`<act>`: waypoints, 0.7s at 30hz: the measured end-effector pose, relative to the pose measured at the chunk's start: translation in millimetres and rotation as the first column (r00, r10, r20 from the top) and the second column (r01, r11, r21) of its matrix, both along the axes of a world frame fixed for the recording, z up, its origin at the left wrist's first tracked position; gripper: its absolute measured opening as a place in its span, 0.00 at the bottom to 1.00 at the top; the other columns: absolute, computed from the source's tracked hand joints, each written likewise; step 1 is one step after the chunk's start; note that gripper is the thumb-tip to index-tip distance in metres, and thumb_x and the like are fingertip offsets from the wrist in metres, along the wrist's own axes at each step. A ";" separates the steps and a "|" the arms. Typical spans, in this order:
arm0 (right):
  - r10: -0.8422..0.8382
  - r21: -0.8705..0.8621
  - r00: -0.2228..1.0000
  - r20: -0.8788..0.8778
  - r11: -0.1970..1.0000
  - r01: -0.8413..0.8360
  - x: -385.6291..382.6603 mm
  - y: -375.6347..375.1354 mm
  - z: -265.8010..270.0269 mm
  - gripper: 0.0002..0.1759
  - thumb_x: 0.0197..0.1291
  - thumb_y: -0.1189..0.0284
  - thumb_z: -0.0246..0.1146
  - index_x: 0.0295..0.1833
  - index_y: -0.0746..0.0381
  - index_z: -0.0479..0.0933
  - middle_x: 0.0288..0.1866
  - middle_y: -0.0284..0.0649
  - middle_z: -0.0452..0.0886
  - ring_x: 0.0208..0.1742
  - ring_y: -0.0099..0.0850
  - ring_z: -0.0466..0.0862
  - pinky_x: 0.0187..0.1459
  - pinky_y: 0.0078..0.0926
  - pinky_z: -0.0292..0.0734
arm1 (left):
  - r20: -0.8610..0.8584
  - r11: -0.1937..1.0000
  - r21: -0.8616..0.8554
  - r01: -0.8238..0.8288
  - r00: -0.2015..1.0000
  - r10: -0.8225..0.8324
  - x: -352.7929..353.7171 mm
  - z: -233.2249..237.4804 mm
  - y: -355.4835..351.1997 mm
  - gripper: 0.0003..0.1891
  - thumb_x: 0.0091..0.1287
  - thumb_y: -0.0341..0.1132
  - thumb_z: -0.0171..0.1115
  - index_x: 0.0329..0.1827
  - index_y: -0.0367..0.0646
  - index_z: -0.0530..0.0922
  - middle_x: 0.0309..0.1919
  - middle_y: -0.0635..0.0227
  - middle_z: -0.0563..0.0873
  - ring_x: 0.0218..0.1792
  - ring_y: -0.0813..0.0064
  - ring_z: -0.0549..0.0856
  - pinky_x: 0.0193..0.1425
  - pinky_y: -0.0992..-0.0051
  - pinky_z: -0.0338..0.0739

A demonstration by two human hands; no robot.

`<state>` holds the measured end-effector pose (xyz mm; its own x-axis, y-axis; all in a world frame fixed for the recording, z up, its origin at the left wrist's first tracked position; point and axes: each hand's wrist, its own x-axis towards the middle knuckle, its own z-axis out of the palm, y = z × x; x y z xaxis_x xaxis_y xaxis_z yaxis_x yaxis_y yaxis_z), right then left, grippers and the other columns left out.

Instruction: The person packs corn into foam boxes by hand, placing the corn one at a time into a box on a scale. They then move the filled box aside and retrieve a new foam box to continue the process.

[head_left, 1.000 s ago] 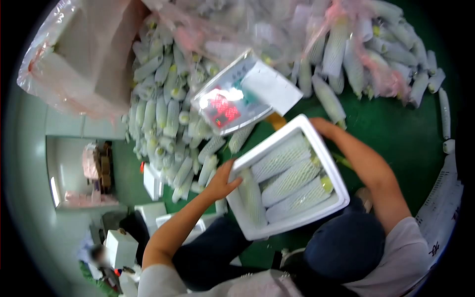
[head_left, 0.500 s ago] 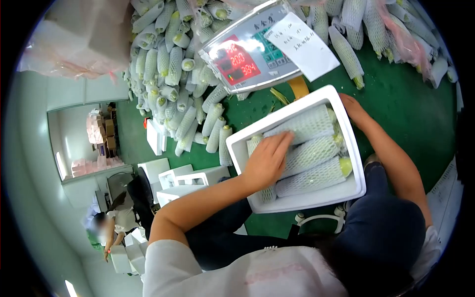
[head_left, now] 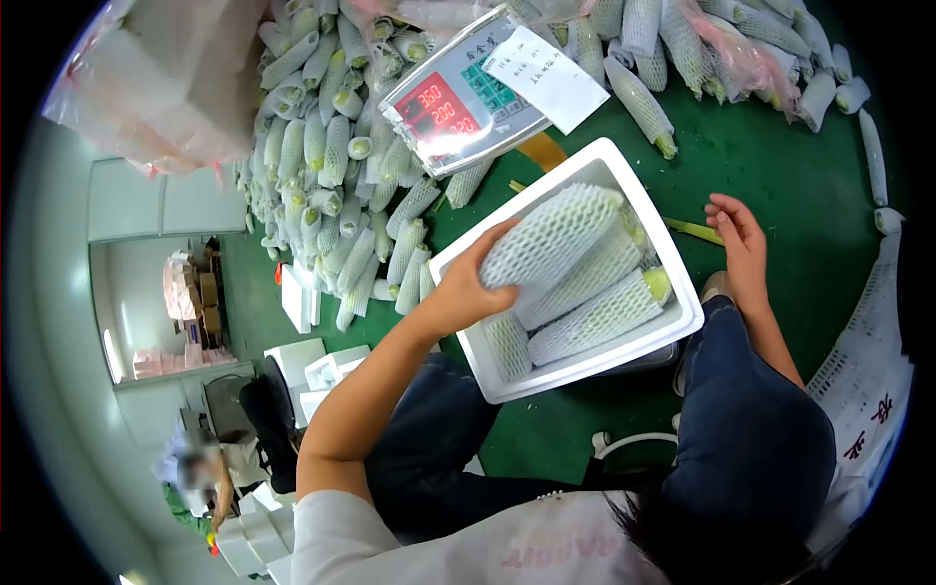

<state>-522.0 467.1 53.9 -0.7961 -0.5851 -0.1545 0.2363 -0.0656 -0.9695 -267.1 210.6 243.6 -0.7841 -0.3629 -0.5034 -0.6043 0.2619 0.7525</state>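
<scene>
My left hand is wrapped around the end of a long pale-green vegetable in a white foam net, which looks like an ear of corn. It is tilted up above others like it in a white foam box. Another netted ear lies along the near side of the box, its yellow-green tip bare. To the right of the box is my right hand, its fingers loosely bent and apart. A yellow-green leaf strip lies on the green floor close to those fingertips.
A digital scale display with red digits stands behind the box, a handwritten paper on it. Netted ears form a large heap at back left. More white foam boxes stand at left, where another person works.
My left hand has gone from resting over the ears to gripping one, now raised and tilted. My right hand has left the box's right rim. The display's red digits have changed.
</scene>
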 end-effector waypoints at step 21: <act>-0.263 0.405 0.963 -0.051 0.876 0.261 -83.7 52.0 -172.0 0.43 0.60 0.66 0.69 0.79 0.58 0.57 0.69 0.47 0.71 0.63 0.40 0.75 0.56 0.36 0.77 | -0.196 0.959 -0.283 0.022 0.977 -0.081 61.0 -34.1 -31.0 0.22 0.68 0.31 0.60 0.65 0.38 0.74 0.39 0.61 0.87 0.42 0.69 0.87 0.51 0.70 0.80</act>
<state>-605.7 519.0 -118.1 -0.9101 -0.2411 -0.3370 0.2701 0.2715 -0.9237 -206.0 179.6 209.4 -0.8807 -0.4216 -0.2160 -0.4258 0.5045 0.7511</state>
